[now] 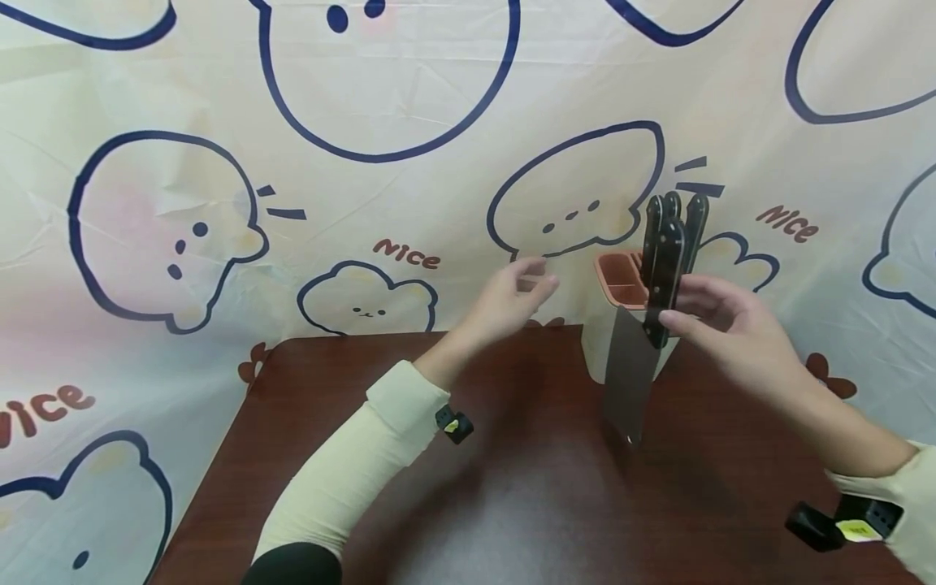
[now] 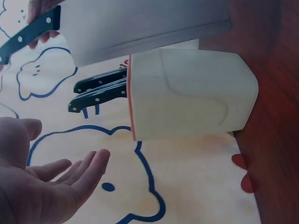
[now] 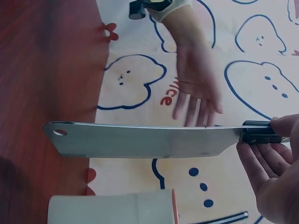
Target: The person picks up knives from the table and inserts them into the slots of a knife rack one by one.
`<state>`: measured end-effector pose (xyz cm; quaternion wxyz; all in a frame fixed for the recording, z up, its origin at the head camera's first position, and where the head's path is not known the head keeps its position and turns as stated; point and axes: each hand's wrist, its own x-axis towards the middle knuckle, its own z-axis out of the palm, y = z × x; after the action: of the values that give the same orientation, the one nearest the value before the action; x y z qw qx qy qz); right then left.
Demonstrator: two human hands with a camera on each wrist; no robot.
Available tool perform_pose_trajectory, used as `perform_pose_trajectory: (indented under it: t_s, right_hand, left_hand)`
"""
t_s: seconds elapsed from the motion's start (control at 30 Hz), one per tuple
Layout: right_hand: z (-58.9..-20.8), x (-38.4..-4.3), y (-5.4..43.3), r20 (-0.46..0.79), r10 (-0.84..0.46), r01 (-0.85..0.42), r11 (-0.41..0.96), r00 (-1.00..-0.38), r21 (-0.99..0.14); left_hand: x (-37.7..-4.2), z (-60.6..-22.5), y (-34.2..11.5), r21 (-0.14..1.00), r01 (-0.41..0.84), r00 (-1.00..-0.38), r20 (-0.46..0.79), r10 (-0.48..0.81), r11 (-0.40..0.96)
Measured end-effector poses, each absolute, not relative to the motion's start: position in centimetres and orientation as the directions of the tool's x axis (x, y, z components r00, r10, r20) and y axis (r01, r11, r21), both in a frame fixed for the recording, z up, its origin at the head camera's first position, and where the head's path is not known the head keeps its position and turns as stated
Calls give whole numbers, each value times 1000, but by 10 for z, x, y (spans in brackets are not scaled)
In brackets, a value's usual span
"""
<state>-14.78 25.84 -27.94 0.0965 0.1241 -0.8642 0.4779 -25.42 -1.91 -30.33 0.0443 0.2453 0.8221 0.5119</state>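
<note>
My right hand (image 1: 738,337) pinches a cleaver (image 1: 630,378) by its dark riveted handle, thumb on one side and fingers behind. The broad blade points down, in front of a cream knife holder (image 1: 598,337) with an orange rim. In the right wrist view the cleaver (image 3: 149,142) shows edge to edge, with a hole near its blade's end. Several dark-handled knives (image 1: 698,219) stand in the holder; two handles (image 2: 100,93) show in the left wrist view. My left hand (image 1: 508,301) hangs in the air left of the holder, fingers loosely bent and holding nothing.
The holder stands at the back edge of a dark brown table (image 1: 512,487). Behind it hangs a pale cloth (image 1: 380,203) with blue cartoon outlines. Orange compartments (image 1: 621,272) open at the holder's top left.
</note>
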Motion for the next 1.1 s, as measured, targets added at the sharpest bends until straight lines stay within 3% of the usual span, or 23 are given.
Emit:
perform_pose_trajectory:
  t_s: [0.4, 0.7, 1.1]
  right_hand:
    - [-273, -144, 291, 343, 27, -281, 514, -939, -810]
    - [-264, -140, 307, 350, 92, -229, 597, -932, -769]
    - [-250, -150, 337, 437, 108, -320, 532, -893, -784]
  left_hand:
    - [-273, -332, 17, 934, 216, -890, 68, 451, 285]
    - [-280, -350, 45, 955, 82, -898, -53, 436, 286]
    - [-282, -357, 78, 968, -47, -957, -115, 268, 247]
